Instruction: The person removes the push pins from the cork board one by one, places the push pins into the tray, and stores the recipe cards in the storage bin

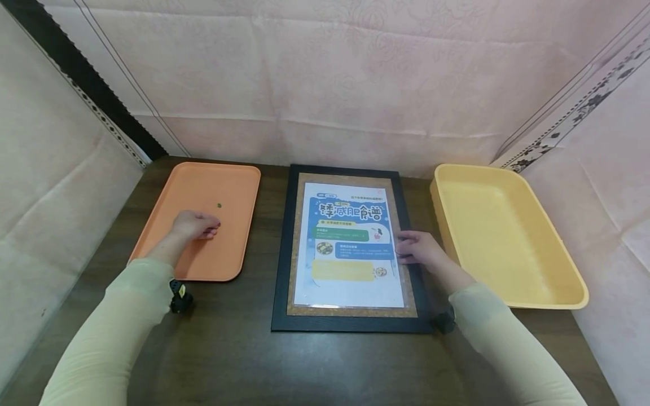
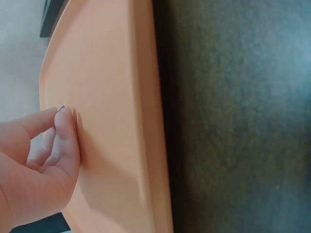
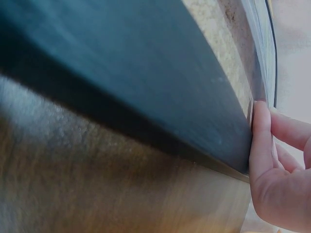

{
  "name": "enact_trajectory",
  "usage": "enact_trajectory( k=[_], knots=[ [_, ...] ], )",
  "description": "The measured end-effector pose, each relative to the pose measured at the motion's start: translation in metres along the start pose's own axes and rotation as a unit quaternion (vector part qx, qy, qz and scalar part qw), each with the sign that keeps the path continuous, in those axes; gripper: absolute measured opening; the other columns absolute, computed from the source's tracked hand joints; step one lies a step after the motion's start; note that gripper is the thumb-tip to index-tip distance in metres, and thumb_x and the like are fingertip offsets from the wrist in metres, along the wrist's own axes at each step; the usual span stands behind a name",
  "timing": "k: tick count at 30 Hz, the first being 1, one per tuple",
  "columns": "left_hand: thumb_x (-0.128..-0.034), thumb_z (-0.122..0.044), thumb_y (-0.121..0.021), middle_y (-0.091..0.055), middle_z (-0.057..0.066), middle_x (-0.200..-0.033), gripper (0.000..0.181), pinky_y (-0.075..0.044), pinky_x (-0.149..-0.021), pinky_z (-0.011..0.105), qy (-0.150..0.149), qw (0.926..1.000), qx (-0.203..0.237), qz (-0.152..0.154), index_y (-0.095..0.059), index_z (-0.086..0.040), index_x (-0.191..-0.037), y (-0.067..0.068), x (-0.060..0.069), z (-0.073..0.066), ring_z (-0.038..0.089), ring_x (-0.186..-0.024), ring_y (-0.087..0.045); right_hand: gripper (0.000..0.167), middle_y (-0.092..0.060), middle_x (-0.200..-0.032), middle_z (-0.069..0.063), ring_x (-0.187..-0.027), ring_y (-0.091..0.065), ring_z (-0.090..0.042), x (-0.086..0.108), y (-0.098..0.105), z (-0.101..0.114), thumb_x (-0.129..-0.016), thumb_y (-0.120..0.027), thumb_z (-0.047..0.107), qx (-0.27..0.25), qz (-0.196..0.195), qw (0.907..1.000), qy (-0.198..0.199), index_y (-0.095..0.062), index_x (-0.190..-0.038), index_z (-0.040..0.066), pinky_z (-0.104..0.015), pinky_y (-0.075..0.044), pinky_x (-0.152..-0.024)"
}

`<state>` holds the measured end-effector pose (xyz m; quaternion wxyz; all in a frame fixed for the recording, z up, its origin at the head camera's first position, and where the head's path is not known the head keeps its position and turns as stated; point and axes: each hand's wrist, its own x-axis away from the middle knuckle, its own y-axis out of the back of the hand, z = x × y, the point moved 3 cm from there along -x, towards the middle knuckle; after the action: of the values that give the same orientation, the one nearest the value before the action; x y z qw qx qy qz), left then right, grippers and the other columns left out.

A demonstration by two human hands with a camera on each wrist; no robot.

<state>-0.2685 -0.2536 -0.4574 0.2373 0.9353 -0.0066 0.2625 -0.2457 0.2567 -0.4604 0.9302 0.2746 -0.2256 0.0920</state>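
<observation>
On the left, my left hand [image 1: 190, 226] is over the orange tray [image 1: 203, 183]. Its thumb and index finger pinch a tiny dark thing [image 2: 61, 108], mostly covered by the fingertips, so its kind is unclear. A small green thing [image 1: 219, 205] lies on the tray just beyond that hand. In the middle, a printed sheet [image 1: 350, 290] with a glossy clear cover lies on a cork board [image 1: 350, 311] with a black frame [image 1: 350, 324]. My right hand [image 1: 420, 248] holds the sheet's right edge between thumb and fingertips, above the frame's right side.
A deep yellow bin [image 1: 508, 237] stands at the right, close beside the right forearm. Everything sits on a dark wooden table [image 1: 228, 349]. Pale patterned cloth [image 1: 315, 79] hangs behind and along both sides.
</observation>
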Motion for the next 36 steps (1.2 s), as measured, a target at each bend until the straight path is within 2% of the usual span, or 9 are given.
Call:
enact_trajectory(
  k=[7, 17, 22, 26, 29, 33, 36],
  knots=[
    [-0.0945, -0.021, -0.053, -0.062, -0.007, -0.067, 0.040, -0.055, -0.067, 0.019, 0.002, 1.0000, -0.009, -0.001, -0.054, 0.009, -0.121, 0.000, 0.002, -0.001, 0.004, -0.063, -0.060, 0.058, -0.061, -0.122, -0.018, -0.096, -0.068, -0.024, 0.000, 0.000, 0.000, -0.090, -0.062, 0.024, 0.003, 0.000, 1.0000, 0.001, -0.039, -0.142, 0.009, -0.033, -0.055, -0.083],
    [-0.0940, -0.020, -0.055, -0.062, -0.006, -0.067, 0.038, -0.055, -0.066, 0.019, -0.001, 0.9998, -0.017, -0.005, -0.056, 0.008, -0.119, 0.000, -0.003, 0.003, 0.005, -0.061, -0.061, 0.058, -0.062, -0.121, -0.018, -0.097, -0.068, -0.025, 0.001, -0.001, 0.002, -0.090, -0.062, 0.023, 0.003, 0.000, 1.0000, 0.005, -0.039, -0.142, 0.008, -0.033, -0.055, -0.083],
    [-0.0936, -0.021, -0.055, -0.062, -0.006, -0.066, 0.037, -0.055, -0.065, 0.019, -0.023, 0.9994, -0.026, -0.006, -0.058, 0.009, -0.116, 0.002, -0.001, 0.001, 0.006, -0.061, -0.060, 0.058, -0.062, -0.121, -0.018, -0.097, -0.068, -0.024, 0.002, -0.001, 0.002, -0.090, -0.062, 0.023, 0.004, 0.000, 1.0000, 0.004, -0.039, -0.142, 0.009, -0.033, -0.055, -0.084],
    [-0.0937, -0.022, -0.055, -0.065, -0.005, -0.070, 0.037, -0.055, -0.067, 0.019, -0.051, 0.9981, -0.035, -0.006, -0.058, 0.009, -0.115, 0.007, 0.003, -0.006, 0.006, -0.065, -0.060, 0.058, -0.062, -0.121, -0.017, -0.096, -0.068, -0.024, 0.001, 0.000, 0.002, -0.090, -0.062, 0.023, 0.000, 0.000, 1.0000, 0.001, -0.039, -0.142, 0.009, -0.033, -0.055, -0.083],
    [-0.0941, -0.022, -0.054, -0.065, -0.007, -0.072, 0.040, -0.054, -0.069, 0.018, -0.070, 0.9972, -0.025, 0.001, -0.055, 0.009, -0.118, 0.010, 0.005, -0.014, 0.005, -0.068, -0.061, 0.059, -0.062, -0.120, -0.018, -0.096, -0.068, -0.024, 0.001, 0.000, 0.002, -0.090, -0.063, 0.023, 0.001, 0.000, 1.0000, 0.003, -0.039, -0.142, 0.009, -0.033, -0.055, -0.083],
    [-0.0945, -0.025, -0.054, -0.063, -0.011, -0.074, 0.045, -0.052, -0.070, 0.015, -0.087, 0.9961, -0.015, 0.010, -0.050, 0.008, -0.124, 0.011, 0.006, -0.027, 0.001, -0.070, -0.061, 0.058, -0.062, -0.120, -0.018, -0.096, -0.068, -0.024, 0.001, 0.000, 0.002, -0.090, -0.062, 0.023, 0.002, 0.000, 1.0000, 0.004, -0.039, -0.141, 0.008, -0.033, -0.055, -0.083],
    [-0.0941, -0.028, -0.055, -0.063, -0.010, -0.082, 0.049, -0.053, -0.074, 0.016, -0.093, 0.9955, -0.009, 0.014, -0.048, 0.007, -0.128, 0.009, 0.007, -0.038, -0.001, -0.072, -0.060, 0.058, -0.062, -0.120, -0.018, -0.096, -0.068, -0.024, 0.001, 0.000, 0.002, -0.090, -0.062, 0.023, 0.001, -0.001, 1.0000, 0.002, -0.039, -0.141, 0.009, -0.033, -0.055, -0.083]
  ],
)
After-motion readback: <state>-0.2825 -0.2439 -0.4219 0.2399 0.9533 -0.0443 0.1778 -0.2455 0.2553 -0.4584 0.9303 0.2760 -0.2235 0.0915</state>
